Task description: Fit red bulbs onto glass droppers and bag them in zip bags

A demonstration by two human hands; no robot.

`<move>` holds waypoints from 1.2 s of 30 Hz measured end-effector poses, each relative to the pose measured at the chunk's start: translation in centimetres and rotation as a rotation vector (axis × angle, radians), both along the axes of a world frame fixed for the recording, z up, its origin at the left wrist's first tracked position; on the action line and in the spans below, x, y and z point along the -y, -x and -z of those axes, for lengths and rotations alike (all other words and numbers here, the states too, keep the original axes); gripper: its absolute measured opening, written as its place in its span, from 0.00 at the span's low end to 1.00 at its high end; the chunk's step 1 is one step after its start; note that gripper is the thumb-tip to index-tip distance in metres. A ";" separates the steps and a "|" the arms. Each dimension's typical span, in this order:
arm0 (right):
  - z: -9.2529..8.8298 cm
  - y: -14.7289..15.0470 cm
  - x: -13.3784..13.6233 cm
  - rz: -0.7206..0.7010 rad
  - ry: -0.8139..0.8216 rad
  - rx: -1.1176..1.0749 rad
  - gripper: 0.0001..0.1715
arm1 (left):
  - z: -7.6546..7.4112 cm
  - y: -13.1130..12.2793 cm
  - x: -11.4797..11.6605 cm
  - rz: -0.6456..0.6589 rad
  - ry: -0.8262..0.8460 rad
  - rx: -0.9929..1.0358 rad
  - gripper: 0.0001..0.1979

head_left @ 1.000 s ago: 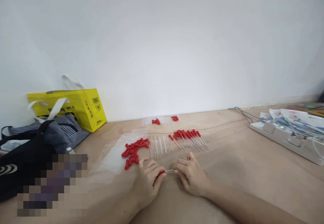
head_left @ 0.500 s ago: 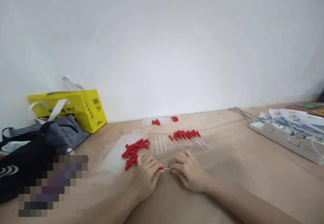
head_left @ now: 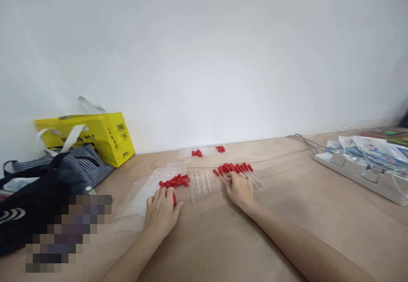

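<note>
My left hand [head_left: 162, 212] lies over the near part of a pile of red rubber bulbs [head_left: 174, 181], thumb held away from the fingers. One bulb shows between its thumb and index finger, not visibly gripped. My right hand [head_left: 240, 190] is at a row of red-bulbed droppers [head_left: 245, 168], fingertips closed around a dropper; its tube is mostly hidden by the fingers. Between the hands, several bare clear tubes [head_left: 204, 185] lie side by side, and the leftmost sticks out nearer to me.
Clear plastic bags [head_left: 140, 201] lie left of the bulbs. Farther back is another bag [head_left: 208, 150] with red bulbs and tubes. A yellow bag [head_left: 119, 139], a striped bag [head_left: 79, 167] and a black bag [head_left: 38, 205] stand left. At right lies a white power strip [head_left: 360, 178] with cables.
My hands have moved apart from the dropper held between them. The left went left onto the red bulbs; the right went up and right to the row of finished droppers.
</note>
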State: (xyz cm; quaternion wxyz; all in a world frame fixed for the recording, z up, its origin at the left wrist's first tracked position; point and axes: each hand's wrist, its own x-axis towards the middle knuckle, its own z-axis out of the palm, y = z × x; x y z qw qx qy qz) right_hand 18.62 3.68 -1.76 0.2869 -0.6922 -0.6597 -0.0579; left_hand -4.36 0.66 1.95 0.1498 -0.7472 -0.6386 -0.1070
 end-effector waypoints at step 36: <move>-1.8 3.8 -2.6 0.057 0.199 0.026 0.11 | 1.0 0.9 -1.4 0.086 -0.202 -0.039 0.11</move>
